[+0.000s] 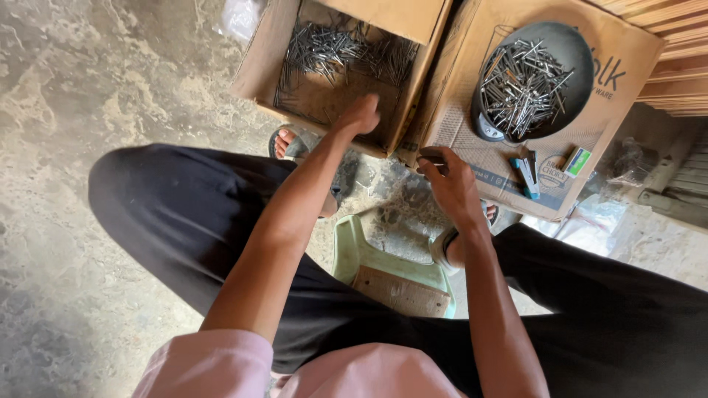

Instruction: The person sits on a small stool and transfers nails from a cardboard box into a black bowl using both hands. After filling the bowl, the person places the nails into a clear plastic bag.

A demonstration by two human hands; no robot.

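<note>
My left hand (359, 116) reaches into an open cardboard box (258, 70) that holds several loose steel nails (332, 51); its fingers are hidden over the box's near edge, so what they hold cannot be seen. My right hand (451, 184) is shut on a small bunch of nails (431, 157) held level, just in front of a flattened cardboard box (472, 125). On that flat cardboard stands a dark round scale pan (571, 51) heaped with nails (520, 88).
I sit on a low green stool (354, 254), knees apart in black trousers, sandalled feet on the concrete floor (74, 88). A small blue-and-white item (527, 180) and a green-and-white packet (577, 162) lie on the cardboard. Wooden slats (675, 66) stand at the right, with clear plastic bags (597, 221) below.
</note>
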